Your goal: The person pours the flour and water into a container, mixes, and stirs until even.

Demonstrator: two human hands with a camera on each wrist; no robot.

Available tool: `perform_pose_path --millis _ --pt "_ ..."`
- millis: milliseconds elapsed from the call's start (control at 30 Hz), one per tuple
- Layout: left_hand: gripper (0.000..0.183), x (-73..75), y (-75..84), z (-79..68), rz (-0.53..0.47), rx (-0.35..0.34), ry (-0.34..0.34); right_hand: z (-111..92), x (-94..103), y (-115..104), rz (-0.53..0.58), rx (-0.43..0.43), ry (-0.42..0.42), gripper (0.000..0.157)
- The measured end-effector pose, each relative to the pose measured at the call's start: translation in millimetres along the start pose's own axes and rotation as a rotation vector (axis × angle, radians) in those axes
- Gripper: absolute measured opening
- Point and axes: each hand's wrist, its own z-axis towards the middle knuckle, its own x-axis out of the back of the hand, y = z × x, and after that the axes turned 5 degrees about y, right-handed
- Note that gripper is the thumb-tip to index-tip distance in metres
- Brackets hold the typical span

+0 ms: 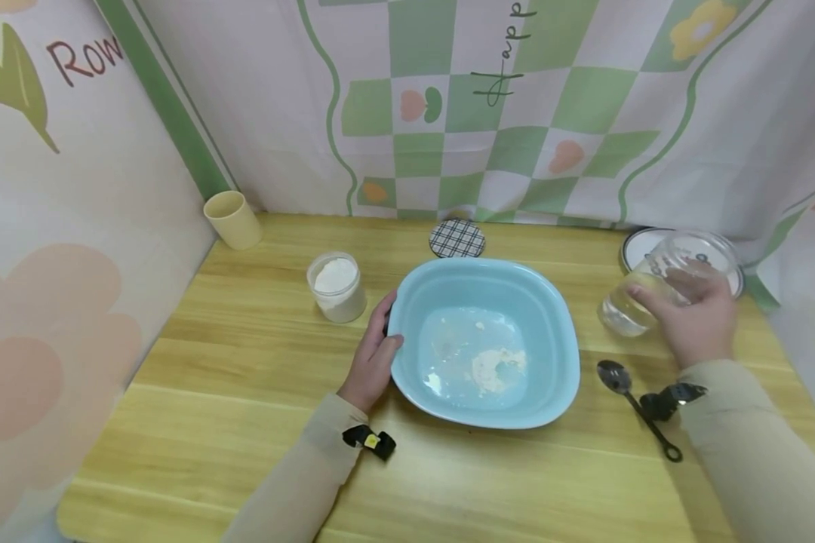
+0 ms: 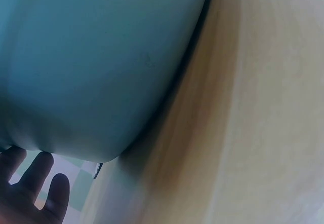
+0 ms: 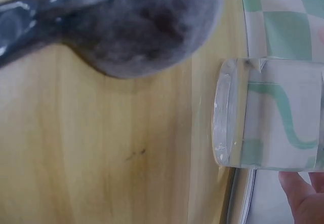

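Behind the table (image 1: pixel 244 377) hangs a pale cloth (image 1: pixel 421 166) printed with green checks, flowers and lettering. Next in size is the table itself, wood-grained and yellowish, with both my beige sleeves (image 1: pixel 754 445) reaching over it. Near its middle sits a light blue basin (image 1: pixel 550 339), roughly square with rounded corners. My left hand (image 1: pixel 372 362) grips it by the left side, thumb at the rim and fingers along the outer wall; from that wrist I see fingertips touching its side. To the right, well apart from the basin, my right hand (image 1: pixel 699 320) is wrapped round a clear glass (image 3: pixel 283 115). I cannot tell whether the base of the glass touches the table. Partly hidden behind it is a white plate (image 1: pixel 641 243) with a dark line round the edge. Left of the basin stands an open, clear jar (image 1: pixel 339 298) of white powder, and at the far left corner a pale yellow cup (image 1: pixel 239 225). Between the basin and my right sleeve lies a black spoon (image 1: pixel 630 397). Just beyond the basin is a round plaid coaster (image 1: pixel 456 238). Smallest of all, a broken patch of white powder (image 1: pixel 489 371) lies on the basin's floor.
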Motion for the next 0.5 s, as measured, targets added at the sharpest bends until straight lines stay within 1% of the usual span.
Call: perform_pose_path --millis 167,300,500 --pt "0.065 -0.3 1.3 0.1 -0.008 0.011 -0.004 5.1 -2.2 0.8 -0.008 0.003 0.001 0.092" --pt "0.065 -0.7 1.5 0.4 -0.025 0.019 -0.009 7.3 -2.2 2.0 -0.025 -0.001 -0.019 0.096" --pt "0.065 -0.5 1.7 0.0 -0.030 0.028 -0.006 6.6 -0.1 2.2 -0.038 0.043 -0.064 0.095"
